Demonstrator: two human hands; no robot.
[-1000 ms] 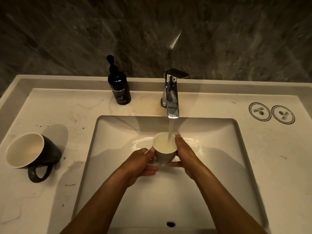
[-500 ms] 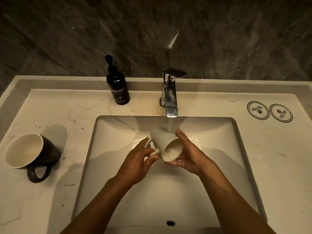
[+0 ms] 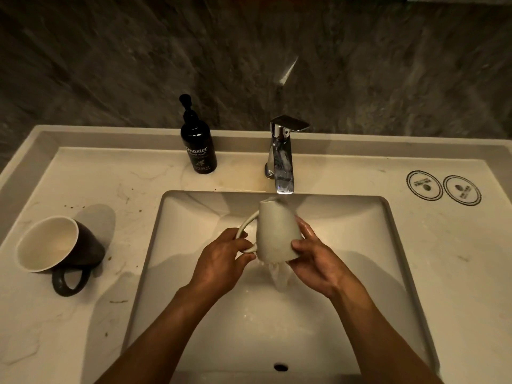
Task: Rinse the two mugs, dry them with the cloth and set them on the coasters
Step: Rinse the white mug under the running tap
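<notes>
Tipped further over since half a second ago, the pale mug (image 3: 277,231) now hangs mouth-down under the tap (image 3: 282,164), and water pours out of it into the sink (image 3: 360,245). The left hand (image 3: 221,261) has its fingers (image 3: 243,254) curled round the loop handle; the right hand (image 3: 313,259) cups the mug's wall near the rim, thumb and fingers pressed to the wet glaze.

It looks like stiff ceramic, fairly heavy for its size, breakable against the hard basin and slippery while wet. The handle is probably the surest place to hold it, with the other hand steadying the body as now.

A dark mug (image 3: 55,245) lies on its side on the bench (image 3: 110,314) to the left, well apart from the sink, mouth toward the camera; its rinse appears not yet done. Two round coasters (image 3: 443,188) sit just beside each other at the far right of the bench. A black soap bottle (image 3: 198,145) stands left of the tap. No cloth is in view. Between sink and coasters nothing blocks the way.
</notes>
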